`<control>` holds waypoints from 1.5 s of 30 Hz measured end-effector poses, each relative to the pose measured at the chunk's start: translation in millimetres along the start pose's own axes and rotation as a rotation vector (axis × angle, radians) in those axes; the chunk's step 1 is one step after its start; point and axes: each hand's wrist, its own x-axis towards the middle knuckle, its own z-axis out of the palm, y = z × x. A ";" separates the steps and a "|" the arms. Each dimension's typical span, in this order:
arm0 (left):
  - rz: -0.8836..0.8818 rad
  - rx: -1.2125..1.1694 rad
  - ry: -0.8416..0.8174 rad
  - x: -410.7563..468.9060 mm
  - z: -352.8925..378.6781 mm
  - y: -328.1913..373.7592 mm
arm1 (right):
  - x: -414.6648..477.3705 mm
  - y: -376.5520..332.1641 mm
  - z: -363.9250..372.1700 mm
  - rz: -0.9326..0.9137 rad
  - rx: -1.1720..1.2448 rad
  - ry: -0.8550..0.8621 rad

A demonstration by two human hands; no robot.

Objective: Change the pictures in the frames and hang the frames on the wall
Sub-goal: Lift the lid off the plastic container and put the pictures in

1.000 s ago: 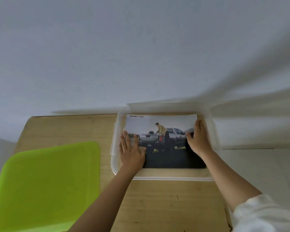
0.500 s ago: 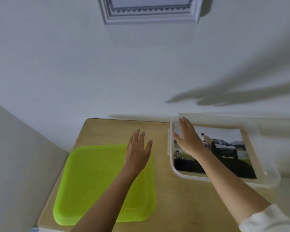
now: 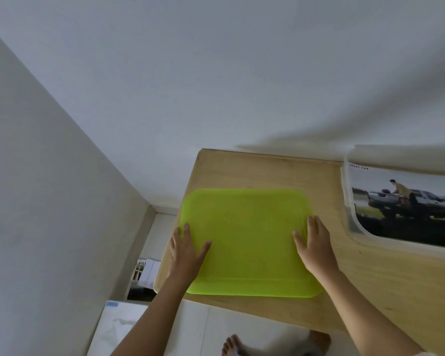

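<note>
On the desk [image 3: 267, 170]: green lid [image 3: 247, 227] centre, clear box [image 3: 350, 217] at right, car picture [image 3: 406, 209] lying inside. Just now left hand [image 3: 185, 250] and right hand [image 3: 316, 247] quit the picture, now flat on lid's side edges, fingers [image 3: 186, 231] straight, gripping nothing. Picture stowed; lid likely goes on next.

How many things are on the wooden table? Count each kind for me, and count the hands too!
Lime-green flat plastic lid: 1
Clear plastic box: 1
Printed picture of a pickup truck, lying in the box: 1
Hands, left hand and right hand, both resting on the lid: 2
Total: 5
</note>
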 end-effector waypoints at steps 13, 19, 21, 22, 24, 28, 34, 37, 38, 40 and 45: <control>0.048 -0.248 0.203 4.9 -30.7 87.6 | 37.6 -31.1 -85.3 -0.046 0.196 0.320; 0.137 -0.251 0.132 -9.9 22.2 221.4 | 64.8 65.1 -179.5 0.112 0.167 0.430; 0.160 -0.225 0.102 -18.4 50.5 262.3 | 68.8 107.7 -205.1 0.164 0.171 0.438; 0.174 -0.215 0.091 -22.3 64.8 281.5 | 71.4 129.1 -216.6 0.190 0.174 0.437; 0.197 -0.194 0.073 -30.4 91.7 316.1 | 76.8 169.4 -236.7 0.235 0.173 0.424; 0.178 -0.134 0.039 -43.1 134.4 364.7 | 88.4 229.6 -262.0 0.237 0.152 0.336; 0.134 -0.066 0.025 -47.0 162.7 390.1 | 108.4 274.6 -268.4 0.192 0.152 0.230; 0.132 -0.050 0.011 -46.2 173.7 393.9 | 114.3 285.3 -266.1 0.197 0.125 0.225; 0.138 -0.044 0.015 -44.7 176.0 394.0 | 116.2 287.5 -265.5 0.190 0.128 0.219; 0.154 -0.044 0.032 -40.7 178.1 391.6 | 119.6 292.9 -263.3 0.177 0.124 0.186; 0.173 -0.073 0.010 -32.3 177.2 376.2 | 119.5 306.0 -264.6 0.129 0.183 0.132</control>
